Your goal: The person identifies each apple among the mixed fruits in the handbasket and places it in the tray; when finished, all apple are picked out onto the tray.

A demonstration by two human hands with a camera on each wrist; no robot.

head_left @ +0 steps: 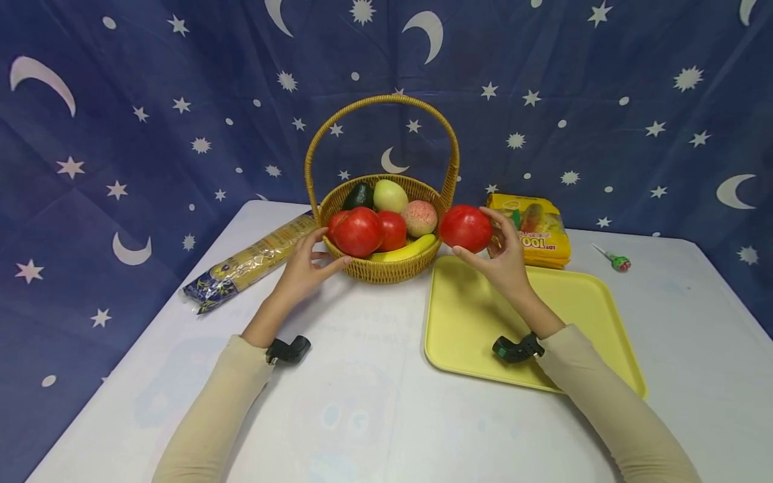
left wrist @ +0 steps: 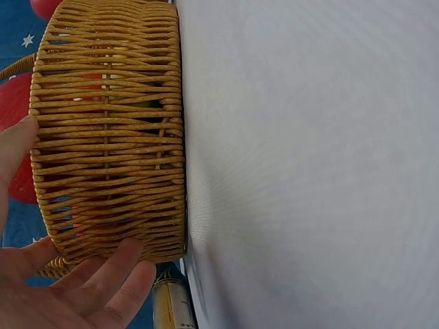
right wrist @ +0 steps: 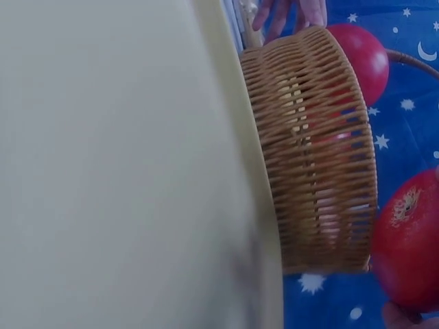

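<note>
A wicker basket point(head_left: 386, 270) with a tall arched handle holds several fruits, among them a large round red fruit point(head_left: 359, 232) at its left front. My left hand point(head_left: 306, 265) is at the basket's left side, thumb by the front rim and fingers spread along the woven wall; in the left wrist view these fingers point(left wrist: 113, 284) look mostly straight. Beyond the right rim, my right hand point(head_left: 502, 257) holds another big red fruit point(head_left: 466, 229) between thumb and fingers, above the yellow tray. A brown scar marks this fruit point(right wrist: 411, 236) in the right wrist view.
The yellow tray point(head_left: 580, 322) lies right of the basket, under my right forearm. Behind it stands a yellow packet point(head_left: 540, 235), with a wrapped lollipop point(head_left: 619, 261) farther right. A long pasta packet point(head_left: 247, 265) lies to the left. A patterned blue cloth point(head_left: 211, 100) hangs behind.
</note>
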